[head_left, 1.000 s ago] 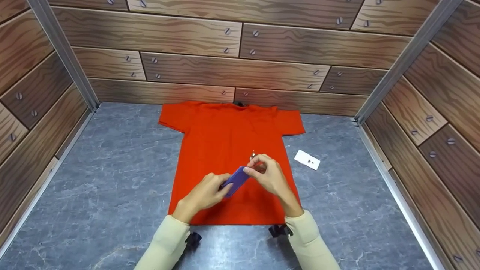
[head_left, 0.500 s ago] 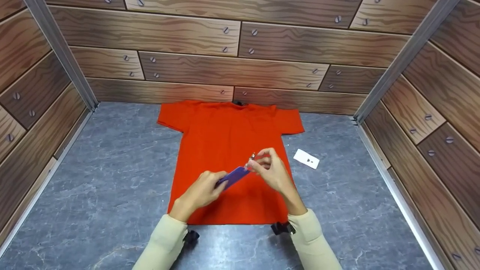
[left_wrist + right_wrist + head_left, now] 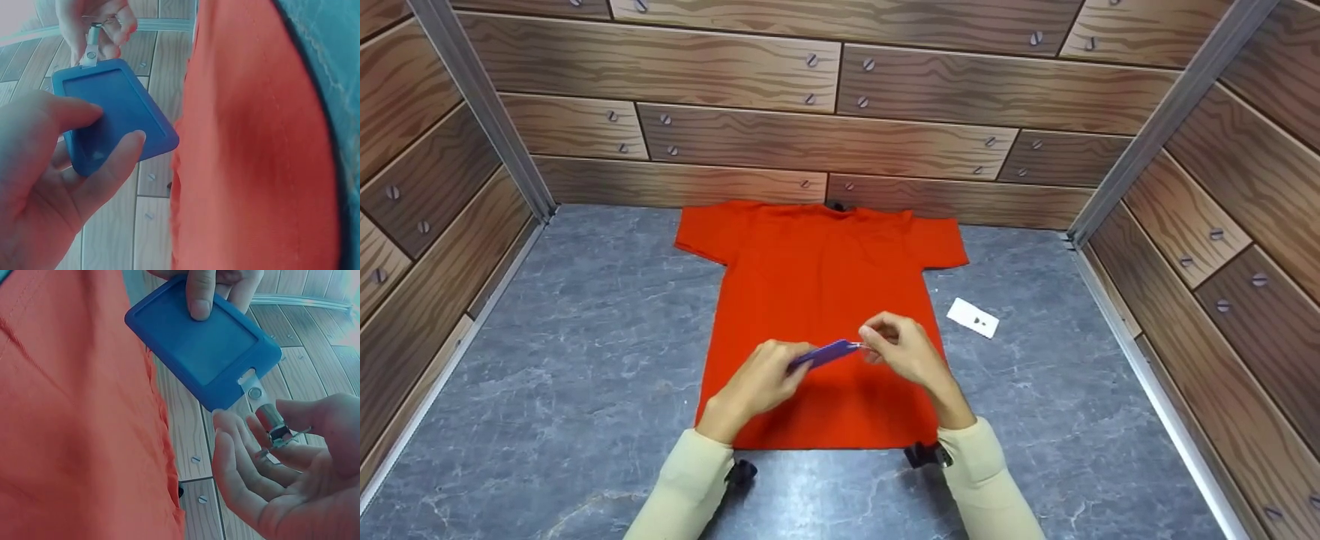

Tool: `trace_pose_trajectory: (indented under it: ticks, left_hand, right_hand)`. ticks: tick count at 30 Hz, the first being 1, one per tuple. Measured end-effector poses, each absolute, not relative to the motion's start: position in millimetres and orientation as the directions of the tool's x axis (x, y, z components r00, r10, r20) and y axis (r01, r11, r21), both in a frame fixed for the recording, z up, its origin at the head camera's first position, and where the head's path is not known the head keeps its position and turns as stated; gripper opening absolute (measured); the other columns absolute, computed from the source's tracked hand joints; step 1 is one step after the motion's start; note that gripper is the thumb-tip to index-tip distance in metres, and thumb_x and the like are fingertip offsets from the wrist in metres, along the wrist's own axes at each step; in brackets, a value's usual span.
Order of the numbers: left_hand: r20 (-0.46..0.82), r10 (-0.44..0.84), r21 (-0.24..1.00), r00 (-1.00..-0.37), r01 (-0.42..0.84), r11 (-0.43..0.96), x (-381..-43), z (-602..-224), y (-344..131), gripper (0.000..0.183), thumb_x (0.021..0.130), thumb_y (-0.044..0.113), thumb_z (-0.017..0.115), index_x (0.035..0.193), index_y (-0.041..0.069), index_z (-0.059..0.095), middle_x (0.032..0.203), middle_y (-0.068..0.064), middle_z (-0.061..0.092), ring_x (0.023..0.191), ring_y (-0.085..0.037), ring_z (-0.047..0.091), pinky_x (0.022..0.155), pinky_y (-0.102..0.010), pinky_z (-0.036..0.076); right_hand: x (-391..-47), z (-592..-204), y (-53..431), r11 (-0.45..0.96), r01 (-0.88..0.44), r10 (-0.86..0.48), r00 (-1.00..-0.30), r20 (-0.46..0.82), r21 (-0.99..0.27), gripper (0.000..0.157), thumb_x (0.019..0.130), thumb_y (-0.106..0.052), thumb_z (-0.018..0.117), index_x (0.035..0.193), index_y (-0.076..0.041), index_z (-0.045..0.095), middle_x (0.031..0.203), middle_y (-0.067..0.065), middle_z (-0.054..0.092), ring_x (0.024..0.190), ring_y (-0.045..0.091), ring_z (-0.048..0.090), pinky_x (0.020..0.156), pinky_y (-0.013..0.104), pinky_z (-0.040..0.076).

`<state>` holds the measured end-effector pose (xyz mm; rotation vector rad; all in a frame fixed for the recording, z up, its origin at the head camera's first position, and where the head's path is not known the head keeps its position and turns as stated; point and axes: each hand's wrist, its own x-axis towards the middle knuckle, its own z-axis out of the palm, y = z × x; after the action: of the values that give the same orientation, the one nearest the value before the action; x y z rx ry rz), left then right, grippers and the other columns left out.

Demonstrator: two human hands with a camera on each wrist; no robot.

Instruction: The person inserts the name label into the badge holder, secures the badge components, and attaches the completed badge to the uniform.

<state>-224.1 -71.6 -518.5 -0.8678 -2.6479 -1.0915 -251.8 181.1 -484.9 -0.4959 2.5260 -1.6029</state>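
Note:
A blue badge holder (image 3: 831, 352) is held above an orange-red T-shirt (image 3: 817, 277) lying flat. My left hand (image 3: 757, 379) grips the holder by one end, its fingertips pressing on the front panel (image 3: 104, 87). From the slot at the other end hangs a clear strap with a metal clip (image 3: 269, 415). A thin pin (image 3: 302, 431) sticks out sideways at the clip's end. My right hand (image 3: 906, 352) holds the clip between thumb and curled fingers; the exact contact is partly hidden.
A white card (image 3: 973, 318) with small dark marks lies right of the shirt on the grey marbled surface (image 3: 607, 322). Wood-patterned panels (image 3: 735, 135) wall the back and both sides, with metal posts at the corners.
The badge holder has tilted from nearly face-up to more edge-on. My right hand moved from the holder's end onto the clip, which has swung down from pointing upward to pointing right.

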Motion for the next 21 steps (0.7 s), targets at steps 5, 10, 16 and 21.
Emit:
trace_pose_trajectory:
  ticks: [5, 10, 16, 21]
  left_hand:
    - [0.417, 0.399, 0.577, -0.816, 0.577, 0.578, -224.2, -518.9, -73.1, 0.017, 0.094, 0.006, 0.072, 0.11, 0.005, 0.079, 0.099, -0.007, 0.08, 0.082, -0.018, 0.073, 0.081, -0.034, 0.064]
    - [0.488, 0.375, 0.541, -0.788, 0.61, 0.579, -223.5, -519.3, -74.0, 0.02, 0.093, 0.006, 0.074, 0.112, 0.007, 0.08, 0.102, -0.007, 0.08, 0.089, -0.02, 0.077, 0.084, -0.035, 0.064]
    - [0.509, 0.358, 0.535, -0.783, 0.614, 0.581, -224.4, -519.2, -73.6, 0.022, 0.093, 0.009, 0.076, 0.115, 0.007, 0.079, 0.105, -0.006, 0.08, 0.092, -0.02, 0.078, 0.085, -0.033, 0.064]
    - [0.523, 0.333, 0.527, -0.784, 0.605, 0.597, -224.6, -518.7, -73.5, 0.021, 0.092, 0.008, 0.077, 0.112, 0.009, 0.08, 0.105, -0.005, 0.08, 0.092, -0.02, 0.077, 0.085, -0.035, 0.064]
  right_hand:
    - [-253.9, -483.2, 189.1, 0.416, -0.217, -0.395, -0.918, 0.039, -0.883, 0.028, 0.104, -0.018, 0.062, 0.101, 0.008, 0.072, 0.083, 0.029, 0.072, 0.071, 0.036, 0.073, 0.069, 0.04, 0.065]
    - [-255.1, -481.5, 191.9, 0.403, -0.172, -0.443, -0.896, -0.027, -0.899, 0.031, 0.105, -0.02, 0.061, 0.098, 0.007, 0.074, 0.077, 0.019, 0.071, 0.068, 0.021, 0.07, 0.07, 0.035, 0.064]
    - [-255.6, -481.3, 191.9, 0.352, -0.151, -0.496, -0.867, -0.047, -0.924, 0.028, 0.104, -0.017, 0.062, 0.102, 0.009, 0.072, 0.075, 0.005, 0.067, 0.07, 0.012, 0.066, 0.07, 0.024, 0.06]
    - [-255.0, -481.4, 190.4, 0.335, -0.148, -0.5, -0.865, -0.042, -0.931, 0.027, 0.103, -0.013, 0.063, 0.104, 0.013, 0.07, 0.074, 0.001, 0.065, 0.071, 0.012, 0.064, 0.071, 0.023, 0.058]
